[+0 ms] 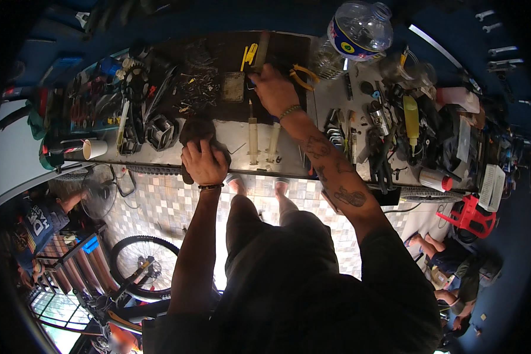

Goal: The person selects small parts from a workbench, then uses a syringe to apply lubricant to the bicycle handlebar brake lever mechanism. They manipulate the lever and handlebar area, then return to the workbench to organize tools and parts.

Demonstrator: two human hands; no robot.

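My left hand (205,164) rests at the bench's front edge, its fingers bent over a dark brown cloth (196,128). Farther off, my right hand (275,91) is over the dark mat with its fingers curled in. Whatever is between those fingertips, if anything, is too small and dark to name. A worn square plate (232,87) lies just left of that hand, beside a pile of screws (197,88). Yellow-handled pliers (304,76) are at its right, and a yellow utility knife (251,54) lies beyond it. Two syringes, one (253,141) nearer the cloth, lie between my hands.
A bike pedal (162,132) and a paper cup (94,149) stand left on the bench. Hex keys (336,128), a yellow bottle (410,118) and a large clear jug (360,32) are right. Below are a bicycle wheel (144,265), a red stool (471,218) and other people at both sides.
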